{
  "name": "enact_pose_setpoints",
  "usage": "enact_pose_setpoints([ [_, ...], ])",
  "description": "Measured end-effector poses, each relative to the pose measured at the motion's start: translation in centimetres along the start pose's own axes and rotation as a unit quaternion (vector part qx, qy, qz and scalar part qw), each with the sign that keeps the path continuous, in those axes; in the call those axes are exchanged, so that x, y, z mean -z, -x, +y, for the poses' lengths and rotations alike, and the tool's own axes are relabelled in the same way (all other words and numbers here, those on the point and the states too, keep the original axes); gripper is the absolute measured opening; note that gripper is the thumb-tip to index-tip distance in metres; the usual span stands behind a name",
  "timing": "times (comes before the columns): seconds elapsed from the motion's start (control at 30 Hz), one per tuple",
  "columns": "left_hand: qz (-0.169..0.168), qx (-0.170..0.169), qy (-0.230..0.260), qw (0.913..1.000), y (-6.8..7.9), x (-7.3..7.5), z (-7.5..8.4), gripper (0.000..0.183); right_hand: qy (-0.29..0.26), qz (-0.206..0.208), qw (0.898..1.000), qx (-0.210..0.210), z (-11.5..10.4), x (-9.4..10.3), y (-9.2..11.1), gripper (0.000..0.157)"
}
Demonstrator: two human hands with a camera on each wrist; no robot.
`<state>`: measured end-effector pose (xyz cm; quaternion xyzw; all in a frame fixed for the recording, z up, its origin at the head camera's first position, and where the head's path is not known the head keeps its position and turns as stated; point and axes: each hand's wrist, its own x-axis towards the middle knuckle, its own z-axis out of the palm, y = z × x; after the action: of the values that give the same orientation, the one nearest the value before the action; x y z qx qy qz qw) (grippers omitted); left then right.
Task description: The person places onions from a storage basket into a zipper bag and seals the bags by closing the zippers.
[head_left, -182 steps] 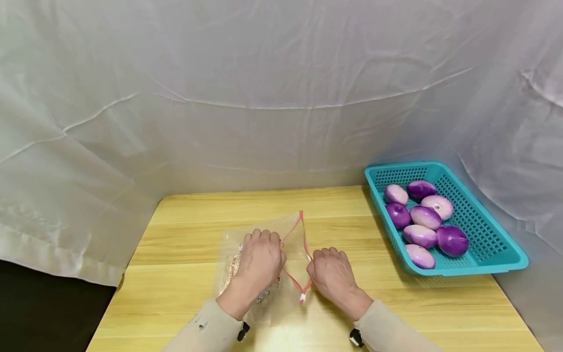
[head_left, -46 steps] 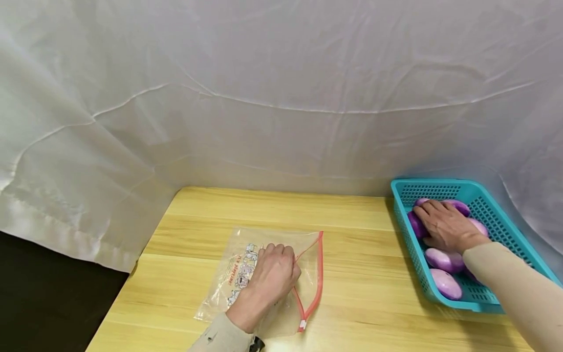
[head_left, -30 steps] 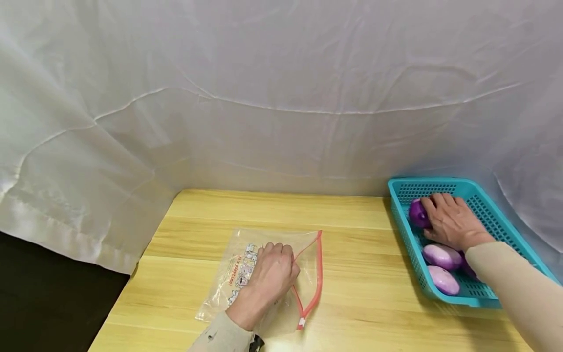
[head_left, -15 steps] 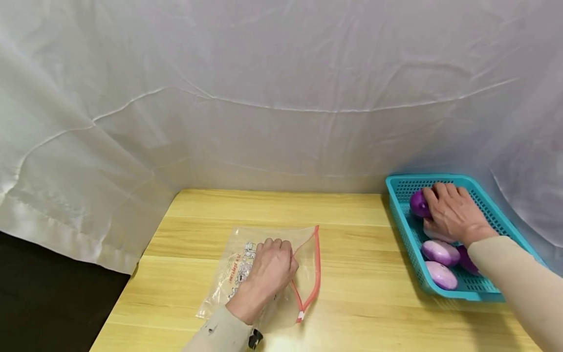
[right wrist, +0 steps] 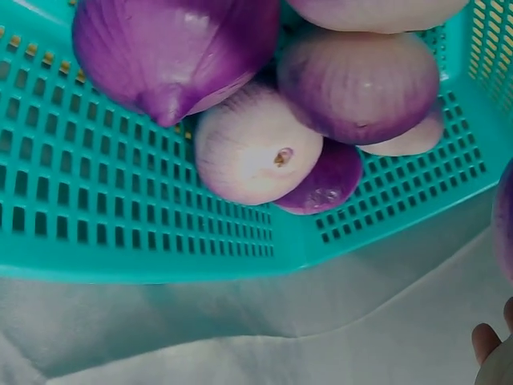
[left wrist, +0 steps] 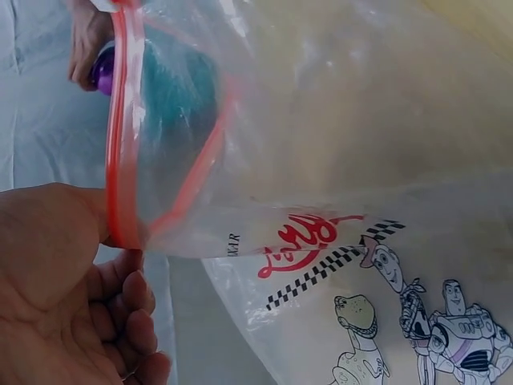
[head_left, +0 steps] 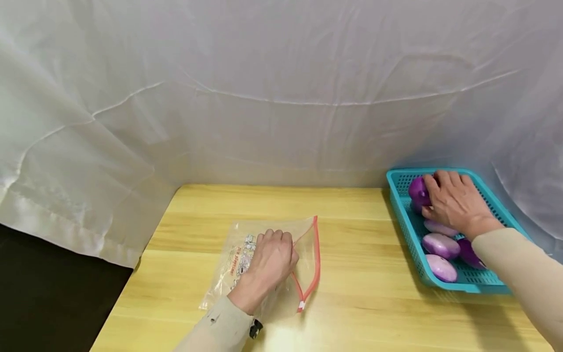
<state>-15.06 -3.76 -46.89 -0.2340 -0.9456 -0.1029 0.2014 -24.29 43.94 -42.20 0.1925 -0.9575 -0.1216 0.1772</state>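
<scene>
My left hand [head_left: 269,261] pinches the red-edged mouth of a clear zip bag [head_left: 224,281]. In the left wrist view, the thumb lies at the red zip strip [left wrist: 120,160], and the bag's mouth gapes. Cartoon figures and red lettering are printed on its side. Over the far end of a teal basket [head_left: 402,244], my right hand [head_left: 457,203] grips a purple onion [head_left: 419,190]. That onion shows only at the right edge of the right wrist view. Several other onions [head_left: 441,246], some deep purple and some pale, lie in the basket, partly hidden by the hand.
The bag lies on a light wooden table [head_left: 360,274], left of the basket. A pale grey cloth [head_left: 281,132] hangs close behind the table and on both sides. A dark area [head_left: 53,288] lies beyond the table's left edge. The basket has raised, perforated walls.
Six seconds ago both hands held the bag's mouth. The right hand has since reached into the basket, taken hold of a purple onion and raised it slightly. The left hand has stayed on the bag.
</scene>
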Motion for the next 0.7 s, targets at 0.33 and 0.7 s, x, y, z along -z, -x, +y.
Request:
enact_pose_setpoints([
  [0.33, 0.021, -0.011, -0.038, 0.9990, -0.3, -0.3, 0.1, 0.025, -0.016, 0.028, 0.999, -0.004, -1.0, 0.8, 0.1, 0.085],
  [0.7, 0.022, 0.025, -0.009, 0.9994, 0.0, 0.5, -0.4, 0.029, -0.016, 0.105, 0.993, 0.046, -3.4, 2.0, -0.9, 0.076],
])
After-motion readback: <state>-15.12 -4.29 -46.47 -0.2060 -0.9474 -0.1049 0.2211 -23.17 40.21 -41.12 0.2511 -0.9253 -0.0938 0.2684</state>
